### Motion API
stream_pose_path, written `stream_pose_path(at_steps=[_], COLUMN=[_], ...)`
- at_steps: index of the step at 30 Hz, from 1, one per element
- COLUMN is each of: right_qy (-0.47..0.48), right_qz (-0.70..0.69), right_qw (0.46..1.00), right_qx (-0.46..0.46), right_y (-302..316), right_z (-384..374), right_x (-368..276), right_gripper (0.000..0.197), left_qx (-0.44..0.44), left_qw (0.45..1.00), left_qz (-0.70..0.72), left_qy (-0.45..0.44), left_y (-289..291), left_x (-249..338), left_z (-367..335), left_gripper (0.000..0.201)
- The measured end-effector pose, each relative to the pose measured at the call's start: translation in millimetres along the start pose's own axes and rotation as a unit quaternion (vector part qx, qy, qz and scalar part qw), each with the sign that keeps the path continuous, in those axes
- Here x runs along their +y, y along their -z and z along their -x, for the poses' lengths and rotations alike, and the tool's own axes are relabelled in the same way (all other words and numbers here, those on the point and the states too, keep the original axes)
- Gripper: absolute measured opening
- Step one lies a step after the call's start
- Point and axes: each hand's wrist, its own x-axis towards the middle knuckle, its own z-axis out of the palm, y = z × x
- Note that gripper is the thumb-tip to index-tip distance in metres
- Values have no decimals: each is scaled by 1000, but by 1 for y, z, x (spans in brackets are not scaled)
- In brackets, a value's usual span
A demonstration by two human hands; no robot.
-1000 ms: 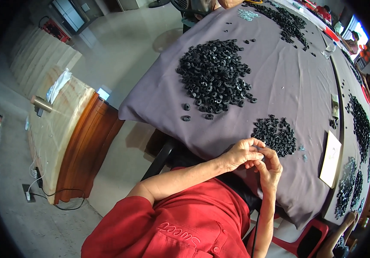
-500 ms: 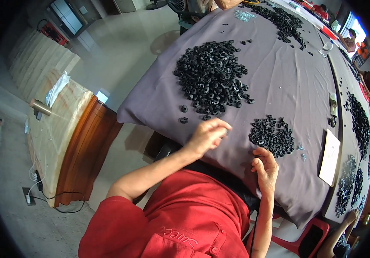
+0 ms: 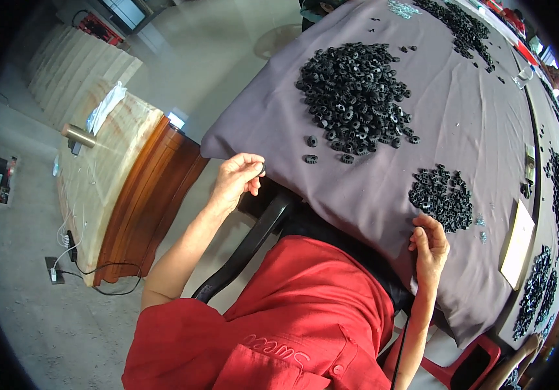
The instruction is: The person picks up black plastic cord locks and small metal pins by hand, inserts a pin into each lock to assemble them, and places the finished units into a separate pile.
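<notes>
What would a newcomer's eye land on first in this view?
Probably the large heap of black parts on the upper middle of the greyish-purple cloth, then the bright red shirt at the lower middle. Next come the hands: the left hand pinches a small black piece near the cloth's left edge, while the right hand is just below the smaller black heap.

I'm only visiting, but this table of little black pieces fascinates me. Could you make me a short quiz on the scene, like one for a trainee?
1. Multiple choice: the left hand pinches a small piece that looks: (a) dark, (b) white, (c) yellow?
2. True or false: the right hand is nearer to the small black pile than to the large black pile.
3. Open: what lies on the cloth between the small black pile and the pale rectangular board?

Key: 1. (a). 2. True. 3. Tiny pale-blue bits.
</notes>
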Motion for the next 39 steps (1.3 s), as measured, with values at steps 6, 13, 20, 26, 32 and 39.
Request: stream_pose_path(at_steps=[6, 13, 20, 26, 32, 39], right_qy=[-2, -3, -27, 90, 132, 18], right_qz=[-1, 10, -8, 261, 394, 454], right_qw=[1000, 1000, 1000, 960, 908, 890], right_qx=[9, 1, 4, -55, -58, -36], right_y=[-2, -1, -3, -16, -55, -95], right_z=[0, 1, 2, -16, -92, -151], right_x=[1, -1, -3, -52, -57, -43], right_gripper=[20, 21, 21, 29, 81, 111], left_qx=[-11, 43, 49, -35, 9, -79], left_qw=[990, 886, 849, 810, 804, 815], left_qz=[-143, -421, -366, -424, -516, -495], left_qy=[8, -188, -378, -403, -295, -292], left_y=[15, 11, -39, -79, -100, -98], left_x=[-29, -45, 1, 22, 35, 39], left_z=[5, 3, 3, -65, -140, -191], left_gripper=[12, 21, 10, 63, 107, 113])
